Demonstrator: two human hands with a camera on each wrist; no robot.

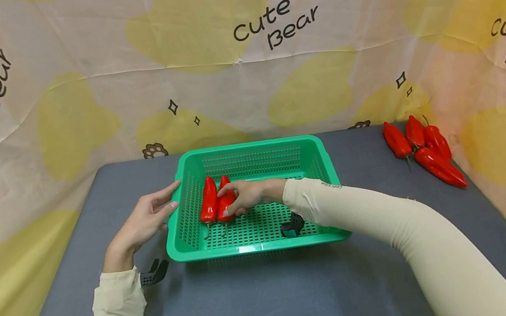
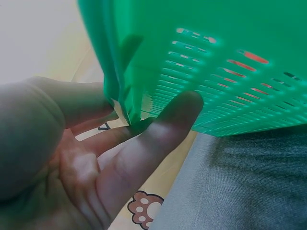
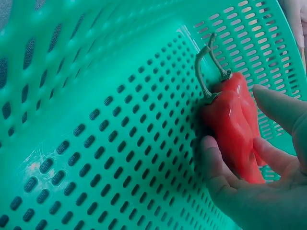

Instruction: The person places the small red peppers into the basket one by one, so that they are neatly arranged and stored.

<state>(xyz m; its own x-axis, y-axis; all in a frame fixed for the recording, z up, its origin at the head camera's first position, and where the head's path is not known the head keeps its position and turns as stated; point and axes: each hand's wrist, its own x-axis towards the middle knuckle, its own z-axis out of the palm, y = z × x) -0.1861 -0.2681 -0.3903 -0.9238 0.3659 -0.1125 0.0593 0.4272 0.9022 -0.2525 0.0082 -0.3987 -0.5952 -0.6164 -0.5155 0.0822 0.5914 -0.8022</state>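
Observation:
A green perforated basket stands on the table. My left hand is at its left end and grips the rim, with one fingertip against the slotted outer wall in the left wrist view. Two red peppers with green stems lie side by side in the basket's left part. Reaching in from the right, my right hand holds the right-hand pepper between thumb and fingers. The hand partly covers this pepper in the head view.
Several more red peppers lie in a loose group at the table's far right corner. The dark grey table is backed by a printed cloth. A black wrist-camera mount is on each wrist.

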